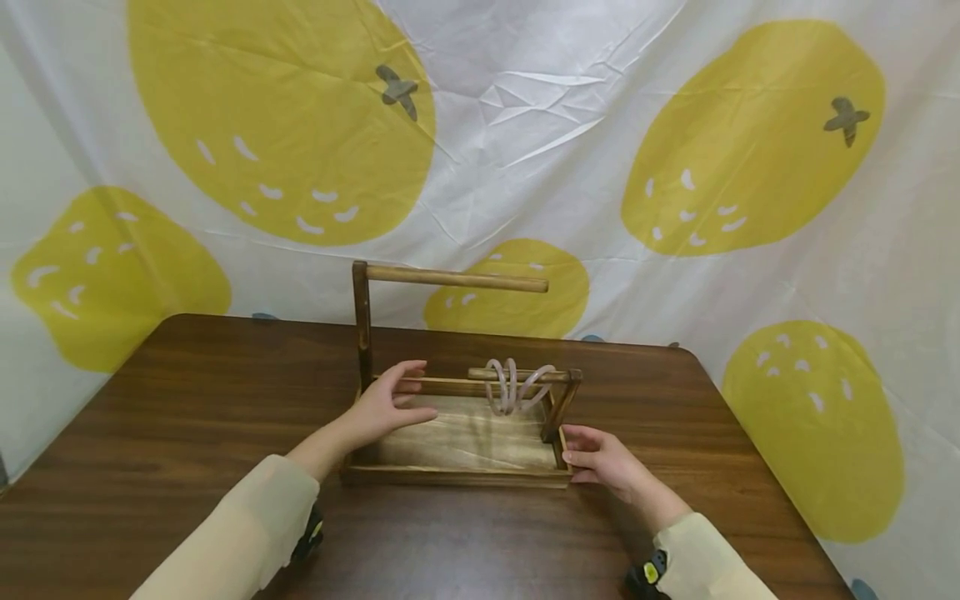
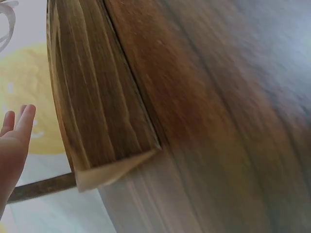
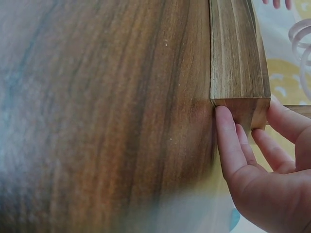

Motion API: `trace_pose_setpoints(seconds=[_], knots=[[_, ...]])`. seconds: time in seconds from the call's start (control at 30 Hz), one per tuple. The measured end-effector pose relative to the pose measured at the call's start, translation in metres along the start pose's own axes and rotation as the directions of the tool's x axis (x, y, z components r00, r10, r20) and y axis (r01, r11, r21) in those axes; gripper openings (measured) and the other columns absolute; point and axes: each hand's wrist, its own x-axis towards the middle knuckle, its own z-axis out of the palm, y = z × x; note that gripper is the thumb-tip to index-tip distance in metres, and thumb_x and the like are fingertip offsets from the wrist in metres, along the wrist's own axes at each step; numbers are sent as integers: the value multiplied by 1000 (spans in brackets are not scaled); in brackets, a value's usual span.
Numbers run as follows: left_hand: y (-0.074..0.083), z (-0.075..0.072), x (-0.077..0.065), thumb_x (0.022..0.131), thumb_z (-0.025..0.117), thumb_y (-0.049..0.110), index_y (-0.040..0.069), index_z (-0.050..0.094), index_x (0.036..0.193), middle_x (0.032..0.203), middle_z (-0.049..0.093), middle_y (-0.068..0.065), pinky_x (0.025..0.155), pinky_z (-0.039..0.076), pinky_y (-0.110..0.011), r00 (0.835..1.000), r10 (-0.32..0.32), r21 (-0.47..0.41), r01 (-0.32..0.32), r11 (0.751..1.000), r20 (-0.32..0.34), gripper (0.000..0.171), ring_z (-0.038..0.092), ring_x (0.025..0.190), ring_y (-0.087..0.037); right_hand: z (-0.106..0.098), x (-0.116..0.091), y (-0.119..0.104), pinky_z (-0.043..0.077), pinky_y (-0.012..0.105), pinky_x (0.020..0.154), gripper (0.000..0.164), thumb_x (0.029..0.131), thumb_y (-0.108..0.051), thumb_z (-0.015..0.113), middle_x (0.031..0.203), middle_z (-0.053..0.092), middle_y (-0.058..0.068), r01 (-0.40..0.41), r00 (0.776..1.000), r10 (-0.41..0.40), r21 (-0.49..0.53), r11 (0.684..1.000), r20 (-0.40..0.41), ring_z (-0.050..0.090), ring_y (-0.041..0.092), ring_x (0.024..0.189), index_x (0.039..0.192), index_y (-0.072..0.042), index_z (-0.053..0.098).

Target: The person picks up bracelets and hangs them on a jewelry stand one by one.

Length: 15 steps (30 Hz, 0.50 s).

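Observation:
A brown wooden tray [image 1: 457, 477] with low walls stands on the table, with an upright post and a bar at each end. The tall left post [image 1: 363, 325] carries a long bar [image 1: 457, 277]. From the shorter bar [image 1: 480, 374] at the right hang several pale translucent rings [image 1: 508, 387]. My left hand [image 1: 384, 406] is over the tray's left part, fingers spread and thumb apart, holding nothing. At the tray's right end my right hand [image 1: 609, 460] touches the end wall [image 3: 243, 109]; its fingers [image 3: 231, 145] are fairly straight against the wood, thumb near the upper edge.
The dark wooden table [image 1: 247, 400] has rounded far corners. Behind it hangs a white cloth [image 1: 525, 167] printed with big yellow fruit. Black bands are on both wrists, under cream sleeves [image 1: 247, 525].

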Motion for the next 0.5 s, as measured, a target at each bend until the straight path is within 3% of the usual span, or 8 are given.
trace_pose_setpoints(seconds=[0.5], knots=[[-10,-15,-19,85,69,13,0,31,141,139,34,-28,104,38,-51,1000,3,16,-3,1000,-17,69,39,126,-45,-4,-3,-1,55,29,74,58,94,-10,53,111,54,16,3,999,-4,-16,1000,-36,55,11,87,141,12,27]])
